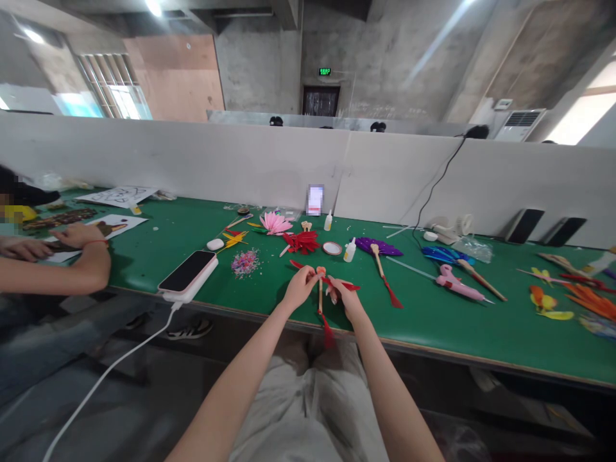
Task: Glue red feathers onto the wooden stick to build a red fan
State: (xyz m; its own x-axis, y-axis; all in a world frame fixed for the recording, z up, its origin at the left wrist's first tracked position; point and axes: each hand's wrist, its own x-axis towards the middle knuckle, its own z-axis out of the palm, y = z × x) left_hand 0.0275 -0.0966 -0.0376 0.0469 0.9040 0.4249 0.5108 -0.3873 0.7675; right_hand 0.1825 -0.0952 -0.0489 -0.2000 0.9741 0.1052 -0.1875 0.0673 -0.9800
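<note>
Near the table's front edge, a wooden fan handle [320, 301] points toward me, with a red tassel [328, 332] hanging from its lower end. My left hand [302, 287] is closed in a pinch at the handle's top. A red feather [296, 264] sticks out to the left there. My right hand [342, 296] has its fingers curled around another red feather [353, 287], which lies across to the right of the handle. The fingers partly hide where feathers and handle meet. Just beyond sits a pile of red feathers [302, 242].
Glue bottles [350, 250], a purple feather fan [375, 246], a blue feather fan [447, 255] and a pink glue gun [459, 284] lie to the right. Leftward are beads [245, 263] and a phone on a white power bank [188, 276]. A co-worker's hands [72, 237] work far left.
</note>
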